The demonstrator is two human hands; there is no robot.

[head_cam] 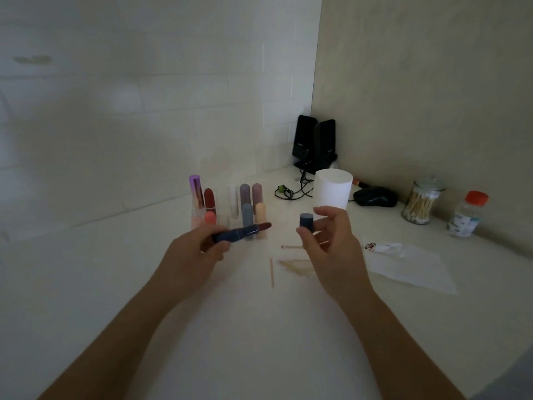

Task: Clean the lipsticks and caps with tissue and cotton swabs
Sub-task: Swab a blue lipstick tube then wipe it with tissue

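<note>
Both hands are raised over the pale table (259,336), held apart from each other. The left hand (199,246) has its fingers curled round the base of a dark blue lipstick (240,231), which lies almost level with its dark red tip pointing right. The right hand (328,243) pinches the matching blue cap (306,220) upright between thumb and fingertips, the other fingers loosely bent. Just behind the lipstick stands a clear rack (222,206) of other lipsticks in red, pink, grey and peach. A white tissue roll (333,192) stands beyond the right hand. On the table between the hands lie a few thin swab sticks (294,265), though the dim light makes their tips hard to read. To the right, a flat tissue sheet (412,268) carries a dark smear at its left corner. Farther back are a glass jar of cotton swabs (420,203) and a red-capped bottle (467,216).
</note>
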